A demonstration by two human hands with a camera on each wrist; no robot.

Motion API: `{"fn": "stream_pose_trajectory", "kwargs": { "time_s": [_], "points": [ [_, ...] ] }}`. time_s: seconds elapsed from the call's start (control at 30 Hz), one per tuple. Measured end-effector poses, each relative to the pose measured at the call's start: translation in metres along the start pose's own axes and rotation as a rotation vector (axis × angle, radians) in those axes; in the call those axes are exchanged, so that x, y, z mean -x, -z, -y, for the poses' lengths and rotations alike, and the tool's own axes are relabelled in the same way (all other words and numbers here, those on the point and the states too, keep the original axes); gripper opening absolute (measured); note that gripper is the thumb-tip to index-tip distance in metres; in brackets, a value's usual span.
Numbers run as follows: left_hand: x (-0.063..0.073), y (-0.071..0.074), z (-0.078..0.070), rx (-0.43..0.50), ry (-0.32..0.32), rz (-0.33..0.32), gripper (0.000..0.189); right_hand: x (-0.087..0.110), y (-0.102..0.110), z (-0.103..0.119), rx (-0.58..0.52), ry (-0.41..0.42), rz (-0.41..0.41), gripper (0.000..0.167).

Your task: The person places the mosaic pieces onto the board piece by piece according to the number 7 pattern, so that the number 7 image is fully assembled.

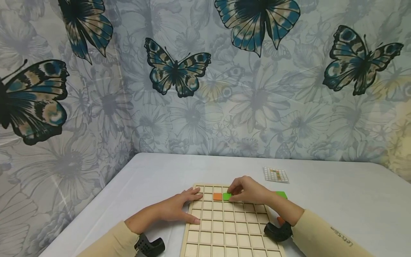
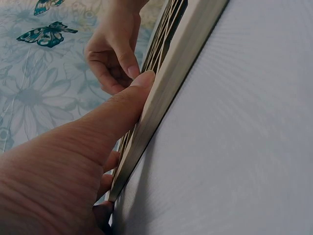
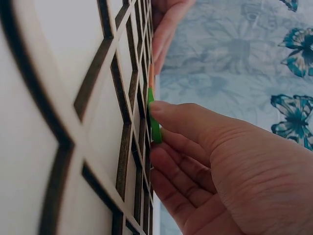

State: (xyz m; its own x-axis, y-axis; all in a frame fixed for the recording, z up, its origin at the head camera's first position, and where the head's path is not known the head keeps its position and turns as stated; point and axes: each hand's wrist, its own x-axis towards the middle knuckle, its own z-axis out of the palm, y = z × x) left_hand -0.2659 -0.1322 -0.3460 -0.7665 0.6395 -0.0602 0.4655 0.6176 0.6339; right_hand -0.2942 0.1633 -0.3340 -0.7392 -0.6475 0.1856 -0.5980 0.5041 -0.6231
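A wooden grid board [image 1: 223,237] lies on the white table, its square cells divided by thin raised strips. My left hand [image 1: 173,207] rests on the board's left edge with fingers and thumb spread; in the left wrist view, the thumb [image 2: 120,105] presses on the rim. With thumb and fingers, my right hand [image 1: 252,191] pinches a green square tile [image 1: 226,196] at a cell in the second row from the far side. Seen from the right wrist, the green tile [image 3: 154,120] is tipped slightly off the board. An orange tile [image 1: 217,196] sits in the cell to its left.
Right of the board, partly behind the right forearm, are another green piece [image 1: 281,194] and an orange piece [image 1: 280,221]. A small card with a printed coloured grid [image 1: 276,175] lies farther back on the table [image 1: 179,167]. Butterfly-patterned cloth [image 1: 199,125] hangs behind.
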Motion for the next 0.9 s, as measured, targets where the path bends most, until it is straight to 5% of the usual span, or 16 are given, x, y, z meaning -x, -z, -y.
{"fn": "stream_pose_trajectory", "kwargs": {
  "time_s": [0.63,0.9],
  "points": [
    [0.002,0.0,0.0,0.015,-0.004,0.009,0.079,-0.001,0.002,0.004,0.041,-0.002,-0.005,0.027],
    [0.001,0.001,0.0,0.011,-0.003,0.01,0.079,0.0,0.012,0.02,-0.035,0.009,-0.04,0.03]
  ]
}}
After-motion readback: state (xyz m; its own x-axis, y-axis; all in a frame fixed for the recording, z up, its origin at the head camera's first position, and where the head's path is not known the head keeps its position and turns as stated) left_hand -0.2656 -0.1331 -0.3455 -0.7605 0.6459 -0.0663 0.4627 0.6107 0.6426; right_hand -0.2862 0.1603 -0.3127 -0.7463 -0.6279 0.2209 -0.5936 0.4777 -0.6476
